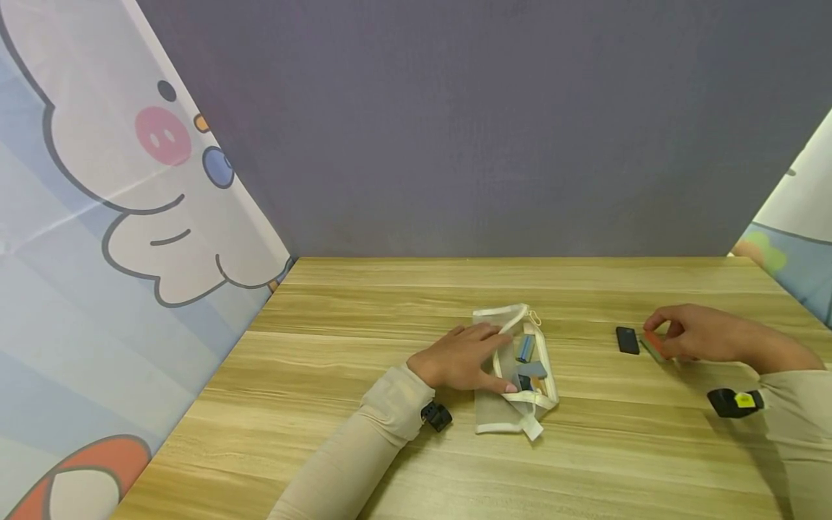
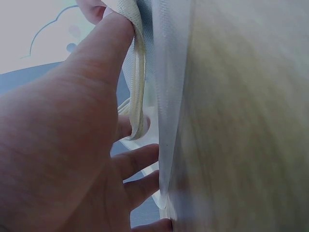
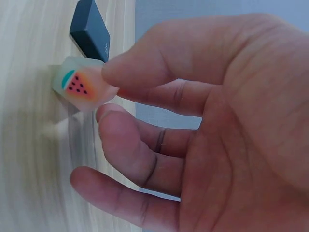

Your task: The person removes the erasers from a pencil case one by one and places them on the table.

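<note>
A pale mesh zip pouch (image 1: 490,412) lies on the table with its mouth spread. My left hand (image 1: 461,357) rests on it, thumb and fingers apart across the zip edge (image 2: 140,92); in the left wrist view fingertips touch the mesh. Inside the pouch are a blue ribbed piece (image 1: 526,348), a grey-blue flat piece (image 1: 533,370), and partly hidden dark and orange bits. Far to the right, my right hand (image 1: 705,334) pinches a small translucent block with a watermelon print (image 3: 79,87) between thumb and finger. A small black block (image 1: 627,340) lies just beside it.
The wood-grain table (image 1: 364,318) runs back to a grey panel (image 1: 468,130). A cartoon-printed curtain (image 1: 78,238) hangs on the left. Black wrist cameras (image 1: 734,402) sit below both sleeves.
</note>
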`<move>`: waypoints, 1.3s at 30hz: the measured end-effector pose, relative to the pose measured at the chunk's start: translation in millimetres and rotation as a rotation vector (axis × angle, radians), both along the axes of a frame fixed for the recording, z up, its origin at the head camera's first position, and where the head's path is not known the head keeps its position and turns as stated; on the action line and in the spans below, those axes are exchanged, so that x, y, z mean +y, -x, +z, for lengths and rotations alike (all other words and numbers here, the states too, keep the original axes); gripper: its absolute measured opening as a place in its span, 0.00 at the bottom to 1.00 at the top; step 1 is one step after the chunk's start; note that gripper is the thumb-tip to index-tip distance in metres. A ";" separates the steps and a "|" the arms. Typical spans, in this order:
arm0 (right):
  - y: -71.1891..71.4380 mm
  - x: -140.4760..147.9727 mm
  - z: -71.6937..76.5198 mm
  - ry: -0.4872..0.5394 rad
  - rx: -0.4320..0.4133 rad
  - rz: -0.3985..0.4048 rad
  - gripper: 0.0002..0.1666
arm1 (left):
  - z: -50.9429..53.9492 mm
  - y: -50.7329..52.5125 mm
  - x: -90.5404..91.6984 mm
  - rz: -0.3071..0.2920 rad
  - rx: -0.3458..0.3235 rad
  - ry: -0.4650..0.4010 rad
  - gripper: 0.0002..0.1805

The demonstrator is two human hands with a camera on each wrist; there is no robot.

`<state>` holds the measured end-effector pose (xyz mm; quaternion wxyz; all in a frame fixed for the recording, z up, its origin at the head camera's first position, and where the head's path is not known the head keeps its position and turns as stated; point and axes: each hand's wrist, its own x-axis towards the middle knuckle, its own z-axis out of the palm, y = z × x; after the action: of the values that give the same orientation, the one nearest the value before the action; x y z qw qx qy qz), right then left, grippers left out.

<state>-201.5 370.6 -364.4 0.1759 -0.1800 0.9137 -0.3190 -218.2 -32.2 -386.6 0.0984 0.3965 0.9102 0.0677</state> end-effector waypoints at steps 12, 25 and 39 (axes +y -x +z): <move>0.8 -0.8 2.8 -0.096 0.057 -0.037 0.21 | 1.4 -0.8 -0.4 -0.008 -0.001 -0.002 0.50; 2.0 -3.6 10.3 -0.167 0.206 -0.073 0.22 | 0.9 -0.1 0.3 -0.010 0.002 0.001 0.50; -1.6 -30.4 12.9 -0.143 0.249 -0.089 0.22 | 0.7 0.7 -1.1 -0.017 -0.013 0.002 0.51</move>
<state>-199.9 340.2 -351.6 0.0591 -0.1646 0.9560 -0.2356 -218.9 -33.3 -385.9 0.1051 0.4038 0.9062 0.0684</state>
